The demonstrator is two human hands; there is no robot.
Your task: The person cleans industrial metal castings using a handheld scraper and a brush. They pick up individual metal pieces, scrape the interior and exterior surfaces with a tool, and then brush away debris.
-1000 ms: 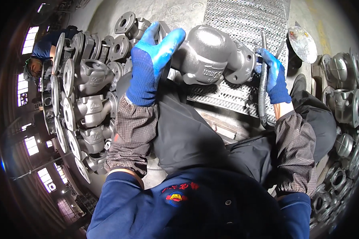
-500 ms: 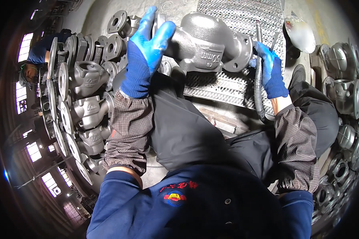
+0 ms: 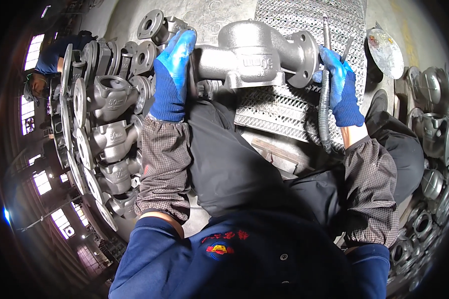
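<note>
A grey cast-metal valve body point(image 3: 254, 55) with a round flange at each end lies sideways in front of me, over a ridged metal plate point(image 3: 279, 112). My left hand point(image 3: 173, 70), in a blue coated glove, is closed on its left flange, which shows edge-on. My right hand point(image 3: 340, 82), gloved alike, grips the right flange point(image 3: 304, 59) from its outer face; part of its fingers is hidden behind it. A ribbed flexible hose point(image 3: 324, 112) with a thin rod at its upper end runs upright close against my right hand. I cannot tell whether that hand touches the hose.
Several similar valve bodies point(image 3: 113, 97) stand stacked at my left, and more castings point(image 3: 434, 132) lie at the right. A round, stained disc point(image 3: 385, 52) is beyond my right hand. Another person point(image 3: 50, 65) bends at the far left. A flat bar point(image 3: 279, 155) lies between my legs.
My left hand was open with fingers spread beside the left end; now it has closed on that flange. The valve body has rolled slightly, its raised lettering facing farther up.
</note>
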